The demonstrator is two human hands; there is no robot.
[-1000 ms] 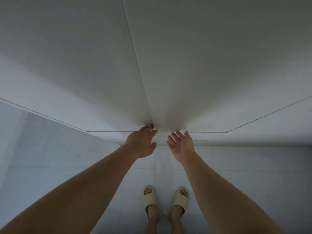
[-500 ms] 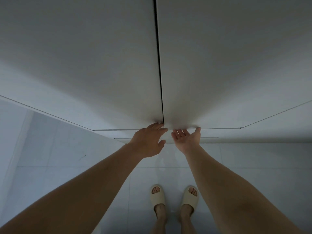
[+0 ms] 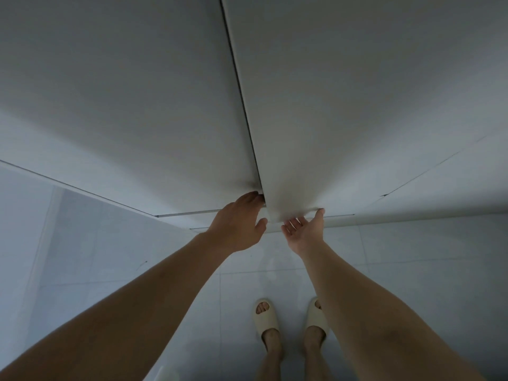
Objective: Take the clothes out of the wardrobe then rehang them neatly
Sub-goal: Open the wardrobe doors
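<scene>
Wardrobe: two plain white doors, left door [image 3: 123, 105] and right door [image 3: 357, 105], meeting at a dark seam [image 3: 242, 92]. Seam is a narrow gap; the right door's edge sits slightly proud of the left door along it.

Left hand [image 3: 239, 224]: back of hand up, fingertips tucked into the bottom end of the seam, at the lower corner of the left door. Thumb hangs free below. Fingers are hidden at the tips, so can't tell whether they hook the door edge or only touch it.

Right hand [image 3: 303, 229]: palm up, just right of the seam, fingers under the bottom edge of the right door, thumb against the door face. Reads as a light hold on that lower edge.

Clothes: none visible, nothing of the interior shows through the seam.

Below the doors: pale tiled floor [image 3: 412, 270], person's feet in cream slides [image 3: 265, 316], standing right of the seam line. Both forearms bare, reaching toward the seam's lower end.
</scene>
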